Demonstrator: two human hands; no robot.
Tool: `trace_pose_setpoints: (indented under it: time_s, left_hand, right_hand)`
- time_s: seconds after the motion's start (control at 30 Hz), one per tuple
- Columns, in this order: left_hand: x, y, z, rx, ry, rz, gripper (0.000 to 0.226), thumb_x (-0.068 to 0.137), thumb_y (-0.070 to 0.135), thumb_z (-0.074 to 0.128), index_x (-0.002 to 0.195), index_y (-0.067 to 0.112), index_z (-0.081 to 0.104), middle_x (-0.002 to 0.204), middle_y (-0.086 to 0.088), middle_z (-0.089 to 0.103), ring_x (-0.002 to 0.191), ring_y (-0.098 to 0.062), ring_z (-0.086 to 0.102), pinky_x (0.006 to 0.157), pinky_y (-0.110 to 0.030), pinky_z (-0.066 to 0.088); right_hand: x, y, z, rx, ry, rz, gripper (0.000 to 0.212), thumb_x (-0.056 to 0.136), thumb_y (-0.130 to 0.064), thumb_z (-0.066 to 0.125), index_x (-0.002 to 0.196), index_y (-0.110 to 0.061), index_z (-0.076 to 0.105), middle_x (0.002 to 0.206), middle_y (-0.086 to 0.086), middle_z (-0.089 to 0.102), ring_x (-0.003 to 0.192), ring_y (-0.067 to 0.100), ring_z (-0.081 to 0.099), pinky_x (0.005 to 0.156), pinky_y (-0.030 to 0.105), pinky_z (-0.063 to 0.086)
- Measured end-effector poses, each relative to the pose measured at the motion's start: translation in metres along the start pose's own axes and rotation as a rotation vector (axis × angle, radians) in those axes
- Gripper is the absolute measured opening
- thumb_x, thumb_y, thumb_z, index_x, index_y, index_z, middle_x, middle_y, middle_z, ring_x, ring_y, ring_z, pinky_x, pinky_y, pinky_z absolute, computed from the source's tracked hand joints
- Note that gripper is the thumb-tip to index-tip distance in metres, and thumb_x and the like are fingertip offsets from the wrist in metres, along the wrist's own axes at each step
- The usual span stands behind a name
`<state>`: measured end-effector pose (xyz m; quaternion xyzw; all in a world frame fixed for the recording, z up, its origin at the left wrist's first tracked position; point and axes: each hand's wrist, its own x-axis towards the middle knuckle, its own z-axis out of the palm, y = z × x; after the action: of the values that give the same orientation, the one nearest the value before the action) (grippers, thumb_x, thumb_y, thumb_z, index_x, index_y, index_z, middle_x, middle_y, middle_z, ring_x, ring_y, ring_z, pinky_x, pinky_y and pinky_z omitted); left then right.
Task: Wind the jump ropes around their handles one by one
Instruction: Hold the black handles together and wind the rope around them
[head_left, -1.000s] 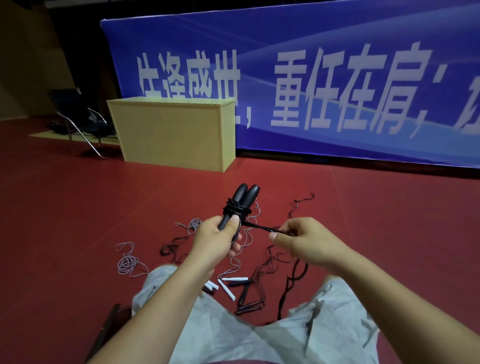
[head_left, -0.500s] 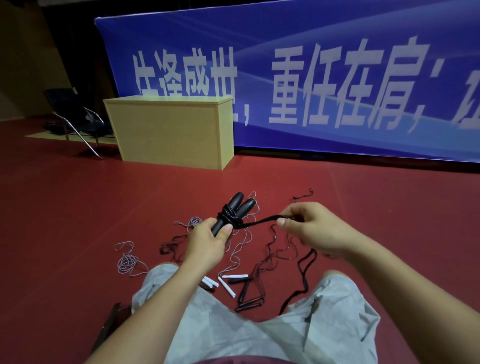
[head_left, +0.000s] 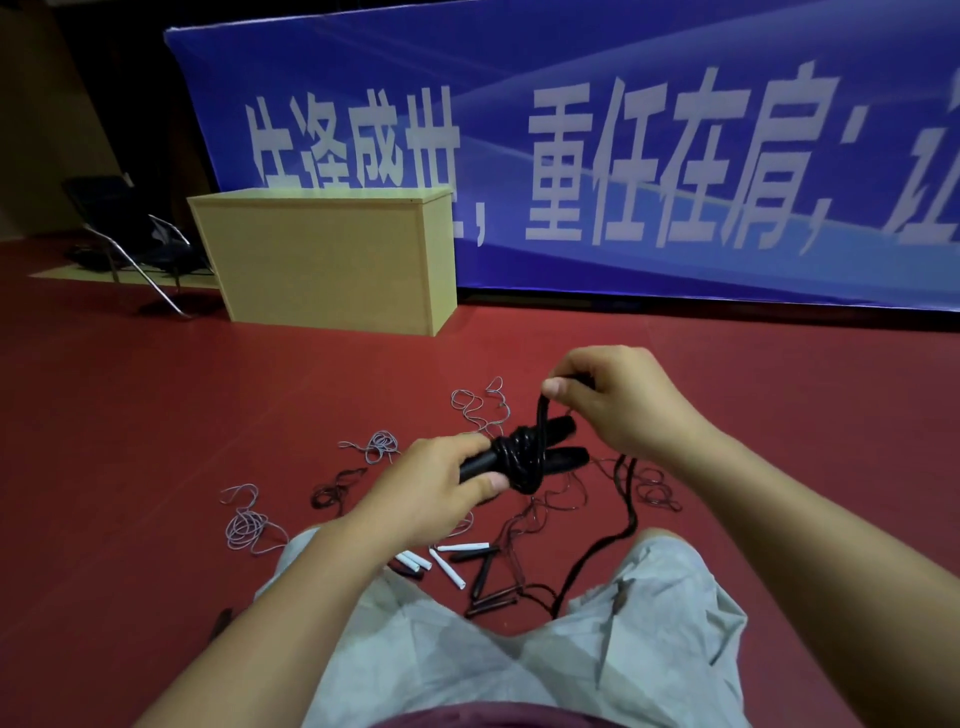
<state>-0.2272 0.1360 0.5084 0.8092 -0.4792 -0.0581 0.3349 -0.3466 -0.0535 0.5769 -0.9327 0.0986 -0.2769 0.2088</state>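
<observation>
My left hand (head_left: 431, 480) grips the two black handles (head_left: 563, 457) of a jump rope, held almost level with their free ends pointing right. Black rope is coiled in a thick bunch (head_left: 519, 460) around both handles. My right hand (head_left: 610, 400) pinches the loose black rope (head_left: 543, 415) just above the coils. The rest of that rope (head_left: 626, 509) hangs from behind my right hand down to the floor.
On the red floor between my knees lie white handles (head_left: 449, 564), black handles (head_left: 483, 571) and tangles of grey rope (head_left: 244, 527) and dark rope (head_left: 332, 486). A wooden cabinet (head_left: 327, 265) and a chair (head_left: 119, 228) stand further back, before a blue banner (head_left: 623, 156).
My right hand carried the rope from the right side up and over the handles. My left hand tipped the handles from pointing up-right to nearly level.
</observation>
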Motion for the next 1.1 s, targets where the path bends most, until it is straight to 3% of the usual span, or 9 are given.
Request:
trace_pose_setpoints:
  time_s: [0.13, 0.27, 0.4, 0.5, 0.63, 0.77, 0.87, 0.97, 1.1]
  left_hand:
    - [-0.001, 0.013, -0.013, -0.142, -0.056, 0.112, 0.024, 0.083, 0.042, 0.064, 0.087, 0.017, 0.063, 0.074, -0.014, 0.06, 0.062, -0.011, 0.046, 0.059, -0.04, 0.039]
    - [-0.004, 0.021, -0.019, -0.278, -0.091, 0.169, 0.026, 0.084, 0.044, 0.066, 0.089, 0.019, 0.067, 0.068, -0.001, 0.051, 0.061, -0.01, 0.042, 0.058, -0.032, 0.032]
    - [-0.005, 0.026, -0.016, -0.428, -0.104, 0.203, 0.037, 0.088, 0.04, 0.066, 0.094, 0.003, 0.064, 0.069, 0.001, 0.047, 0.063, -0.012, 0.039, 0.056, -0.029, 0.029]
    - [-0.005, 0.028, -0.012, -0.563, -0.076, 0.17, 0.042, 0.089, 0.038, 0.063, 0.1, -0.003, 0.062, 0.069, 0.002, 0.059, 0.063, -0.014, 0.044, 0.055, -0.023, 0.033]
    - [-0.003, 0.031, -0.006, -0.753, -0.073, 0.074, 0.037, 0.09, 0.033, 0.056, 0.102, -0.002, 0.061, 0.07, 0.003, 0.064, 0.05, -0.007, 0.044, 0.049, -0.016, 0.034]
    - [-0.001, 0.028, 0.001, -0.903, 0.008, -0.031, 0.055, 0.093, 0.037, 0.062, 0.108, -0.015, 0.054, 0.069, -0.002, 0.059, 0.046, -0.009, 0.038, 0.045, -0.018, 0.031]
    - [0.002, 0.02, -0.001, -1.033, 0.111, -0.108, 0.039, 0.084, 0.032, 0.063, 0.104, -0.001, 0.062, 0.068, -0.004, 0.056, 0.043, -0.009, 0.035, 0.045, -0.022, 0.024]
    - [0.005, 0.009, 0.002, -0.926, 0.227, -0.16, 0.016, 0.088, 0.027, 0.064, 0.09, 0.011, 0.065, 0.069, -0.005, 0.055, 0.045, -0.008, 0.039, 0.045, -0.023, 0.027]
    - [0.007, 0.0, 0.016, -0.741, 0.377, -0.218, 0.009, 0.095, 0.015, 0.063, 0.087, 0.016, 0.067, 0.071, 0.001, 0.059, 0.058, -0.005, 0.049, 0.053, -0.014, 0.04]
  right_hand:
    - [0.005, 0.008, -0.004, 0.193, -0.037, 0.107, 0.024, 0.082, -0.042, 0.074, 0.08, -0.017, 0.074, 0.069, -0.002, 0.07, 0.065, 0.01, 0.06, 0.063, 0.025, 0.046]
    - [0.005, 0.014, -0.006, 0.61, -0.148, 0.287, 0.035, 0.063, -0.044, 0.08, 0.072, -0.012, 0.07, 0.063, 0.002, 0.06, 0.057, 0.011, 0.049, 0.059, 0.027, 0.039]
    - [0.002, 0.017, 0.002, 0.823, -0.225, 0.319, 0.012, 0.076, -0.02, 0.076, 0.076, -0.012, 0.067, 0.07, 0.001, 0.066, 0.061, 0.013, 0.059, 0.058, 0.024, 0.047]
    - [-0.006, 0.016, 0.016, 0.799, -0.172, 0.299, 0.028, 0.084, 0.012, 0.054, 0.077, -0.013, 0.065, 0.062, 0.001, 0.063, 0.055, 0.013, 0.054, 0.051, 0.023, 0.041]
    - [-0.018, 0.016, 0.036, 0.833, -0.184, 0.376, 0.018, 0.098, -0.005, 0.051, 0.082, -0.01, 0.059, 0.056, -0.005, 0.056, 0.047, 0.01, 0.043, 0.047, 0.026, 0.032]
    - [-0.021, 0.016, 0.04, 0.827, -0.204, 0.458, 0.034, 0.102, -0.032, 0.048, 0.075, -0.014, 0.057, 0.059, 0.001, 0.045, 0.049, 0.012, 0.04, 0.049, 0.026, 0.032]
    - [-0.025, 0.013, 0.039, 0.771, -0.19, 0.437, 0.039, 0.102, -0.038, 0.046, 0.076, -0.014, 0.062, 0.058, -0.002, 0.039, 0.052, 0.013, 0.039, 0.054, 0.026, 0.035]
    - [-0.026, 0.011, 0.039, 0.777, -0.24, 0.408, 0.037, 0.103, -0.032, 0.045, 0.088, -0.007, 0.067, 0.059, -0.004, 0.036, 0.054, 0.013, 0.036, 0.054, 0.026, 0.034]
    - [-0.032, 0.005, 0.042, 0.608, -0.323, 0.33, 0.02, 0.099, -0.032, 0.053, 0.099, -0.018, 0.067, 0.061, -0.007, 0.041, 0.051, 0.011, 0.037, 0.05, 0.027, 0.03]
